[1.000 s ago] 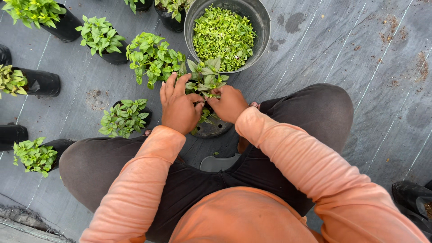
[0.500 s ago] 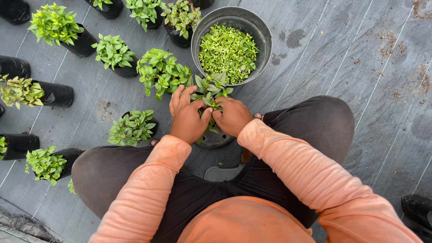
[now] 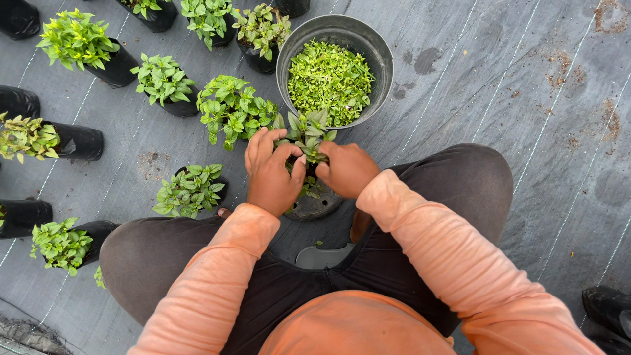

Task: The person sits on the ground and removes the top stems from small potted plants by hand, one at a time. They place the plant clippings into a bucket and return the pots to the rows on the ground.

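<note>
Both hands stay put since prev frame. Left hand [image 3: 273, 174] & right hand [image 3: 347, 167], fingers curled, pinching seedling [image 3: 305, 135] in black pot [image 3: 315, 205] btwn knees; stems soft, fragile — grip low.

Your left hand [image 3: 273, 174] closes in: a second ago its fingers were spread over the small leafy seedling [image 3: 303, 135] in the round black plastic pot [image 3: 317, 204]; now they curl around the stems, thumb tucked toward your right hand [image 3: 346, 169]. Your head tips forward, so everything sits lower in view.
</note>
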